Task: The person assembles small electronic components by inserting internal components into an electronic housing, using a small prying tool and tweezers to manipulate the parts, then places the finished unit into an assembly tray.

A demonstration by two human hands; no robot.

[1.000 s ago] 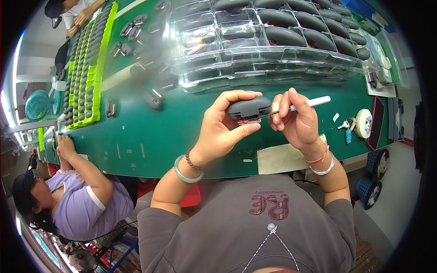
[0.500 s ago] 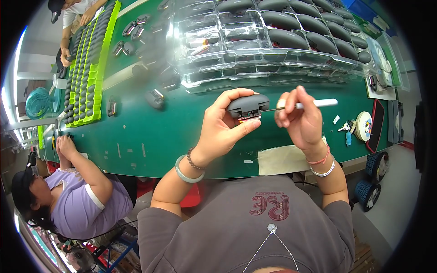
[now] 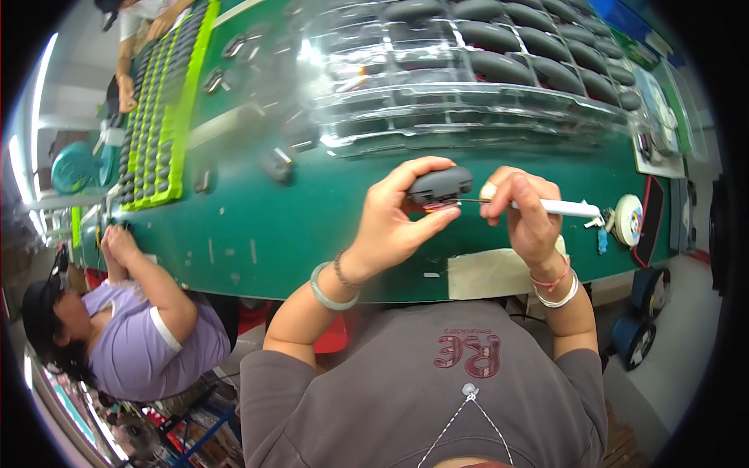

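Observation:
My left hand point(image 3: 392, 222) is closed around a dark grey rounded plastic housing point(image 3: 439, 183), thumb below and fingers behind. On the housing's underside a cutout shows small electronic parts and a bit of red and yellow, partly hidden by my thumb. My right hand point(image 3: 528, 209) pinches a small screwdriver point(image 3: 573, 208) with a white handle and a thin metal shaft. The shaft points left and its end meets the housing's cutout side; whether the tip sits inside is too blurred to tell. Both hands are above the green table.
Stacked clear plastic trays point(image 3: 367, 139) with several grey housings stand beyond my hands. Loose housings point(image 3: 276, 165) and a lime-green rack point(image 3: 173, 168) lie left. A yellowish sheet point(image 3: 488, 277) is at the near edge, and a round white case point(image 3: 627, 220) at right. Two co-workers sit leftward.
The screwdriver's handle has swung from sloping up to sloping slightly down at its right end. My right fingers have curled more. Both hands and the housing appear slightly further right, as the view shifted.

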